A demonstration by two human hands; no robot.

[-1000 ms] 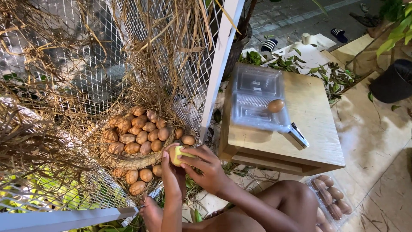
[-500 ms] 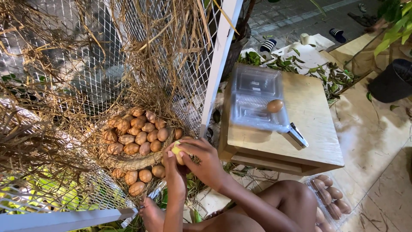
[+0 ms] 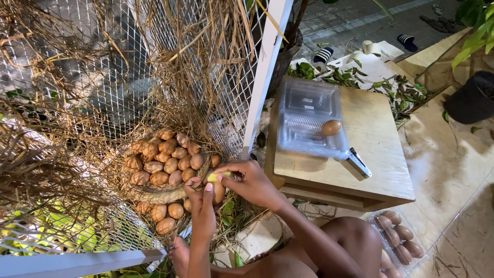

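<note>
Setting: outdoors on paved ground, with a wire-mesh pen hung with dry straw on one side and a low wooden table on the other.
Right hand: the right hand is curled over a brown egg, fingers bent down around its upper end; a small pale yellow-green bit shows at the fingertips, too small to identify.
Left hand: the left hand comes up from below with fingers closed against the same egg, so both hands bear on it; how much of the weight each takes I cannot tell.
Where the egg is: held just off the rim of the straw nest, level with the mesh opening, near the white frame post.
How it will likely handle: light, rigid and smooth, with a thin shell that cracks under a pinch or a knock; a cupped hold around the broad middle, pressure spread over several fingers, looks safest.
Nest: a heap of brown eggs fills it, touching one another; a few more lie below its rim.
Table: an open clear plastic egg carton holds a single egg; a dark flat device lies at the carton's corner.
Ground: a second clear carton of eggs sits beside the person's knee.
</note>
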